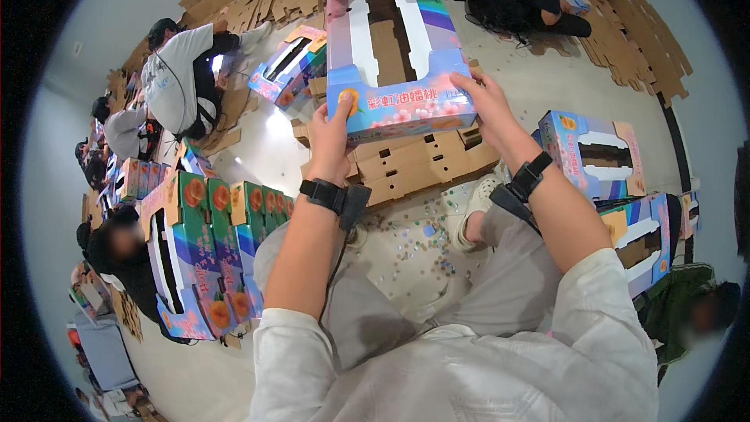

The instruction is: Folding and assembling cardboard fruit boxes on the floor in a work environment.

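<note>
here the left hand (330, 137) and right hand (483, 101) each grip the blue-and-pink fruit box's (394, 47) near corners.

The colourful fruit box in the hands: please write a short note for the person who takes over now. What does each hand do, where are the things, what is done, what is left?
Left hand: grips the near left corner of the colourful fruit box.
Right hand: grips its near right corner.
The box is held up in front, open top showing, already folded into shape.
Flat brown cardboard blanks lie on the floor just beyond the knees.
Done: a row of finished boxes stands at the left, more boxes at the right.
Left: the flat blanks are not yet folded.
</note>
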